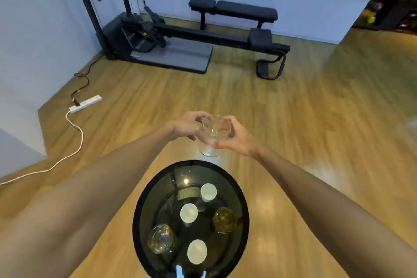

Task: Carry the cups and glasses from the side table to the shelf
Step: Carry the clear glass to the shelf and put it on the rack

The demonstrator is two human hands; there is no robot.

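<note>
A: From the head camera, what do the hands have?

B: Both hold one clear round drinking glass (pixel 213 136) out over the wooden floor (pixel 293 119), just beyond the far edge of the round dark glass surface (pixel 144 214). The left hand (pixel 186 127) has its grip curled round the glass's left side, fingers near the rim. The right hand (pixel 240 136) pinches the right side, thumb tip against the near wall of the glass.

A: And on the surface itself?

B: Three white round cups: the white cup at the far side (pixel 208 192), the white cup in the middle (pixel 189 213), the white cup nearest the camera (pixel 197 251). Also two glasses: a clear glass at the left edge (pixel 160 241) and an amber-tinted glass on the right (pixel 225 220). All stand upright, apart from one another.

A: Anything further off?

B: A black padded weight bench (pixel 234 10) by the white wall, and a white power strip (pixel 85 103) on the floor to the left.
</note>
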